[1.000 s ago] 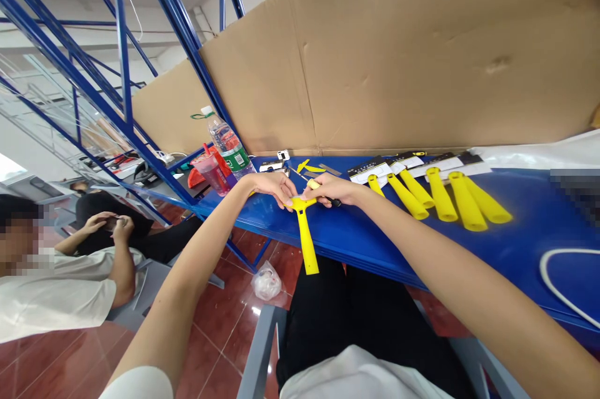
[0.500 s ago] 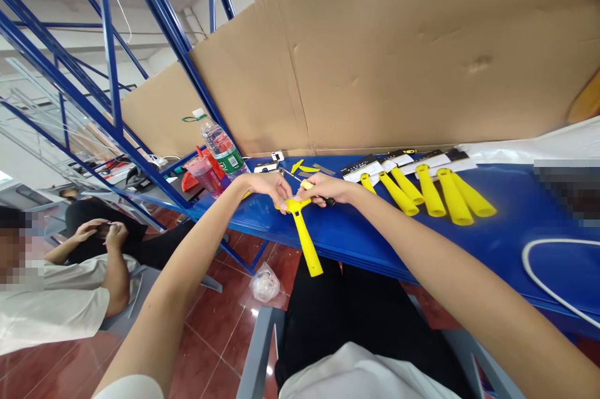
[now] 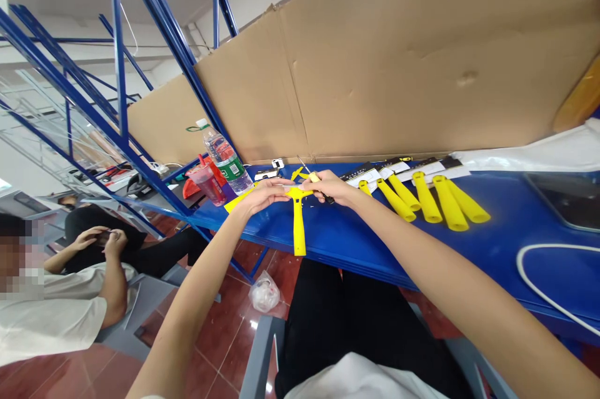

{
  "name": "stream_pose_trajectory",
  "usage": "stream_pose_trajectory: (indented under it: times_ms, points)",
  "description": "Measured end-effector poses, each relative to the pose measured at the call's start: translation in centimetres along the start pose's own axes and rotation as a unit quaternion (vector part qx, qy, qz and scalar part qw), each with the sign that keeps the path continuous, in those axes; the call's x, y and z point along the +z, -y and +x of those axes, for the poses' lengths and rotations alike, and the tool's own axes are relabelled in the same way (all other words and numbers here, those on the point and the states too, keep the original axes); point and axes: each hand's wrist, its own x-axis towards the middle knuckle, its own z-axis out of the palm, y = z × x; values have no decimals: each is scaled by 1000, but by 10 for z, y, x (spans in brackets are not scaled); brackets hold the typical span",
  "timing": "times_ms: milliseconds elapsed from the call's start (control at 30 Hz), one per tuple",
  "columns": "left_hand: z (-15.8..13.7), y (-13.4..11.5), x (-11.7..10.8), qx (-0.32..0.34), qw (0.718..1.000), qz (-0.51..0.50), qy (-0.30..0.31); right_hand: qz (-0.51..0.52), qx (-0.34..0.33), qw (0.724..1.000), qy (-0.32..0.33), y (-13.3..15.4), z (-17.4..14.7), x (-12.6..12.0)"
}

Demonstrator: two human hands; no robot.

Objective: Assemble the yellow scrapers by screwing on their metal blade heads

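Observation:
Over the table's front edge, my left hand (image 3: 267,196) pinches the left end of a yellow T-shaped scraper handle (image 3: 299,227). Its hollow grip hangs down toward my lap. A thin pale strip lies along the top of the crosspiece. My right hand (image 3: 332,187) closes on the right end of the crosspiece. The same hand keeps a screwdriver (image 3: 304,166) with a yellow and black grip, its shaft pointing up and away. A flat yellow piece (image 3: 235,201) lies beside my left hand.
Several yellow scrapers (image 3: 427,199) with black-and-white heads lie on the blue table (image 3: 375,242) at right. Left stand a water bottle (image 3: 228,161) and a pink cup (image 3: 209,183). A white cable (image 3: 519,261) curves at right. Another person (image 3: 60,311) sits at left.
The T-shaped handle has turned from slanting to nearly upright in view and shifted slightly up. My left hand's fingers have straightened along the crosspiece. The screwdriver shaft points more upright.

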Motion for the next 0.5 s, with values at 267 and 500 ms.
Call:
stream_pose_trajectory:
  times_ms: [267,500]
  points:
    - [9,6,23,49,994,-52,-79,25,-8,999,-29,3,2,-6]
    - [-10,23,53,35,978,-170,-112,42,-26,996,-78,0,8,-8]
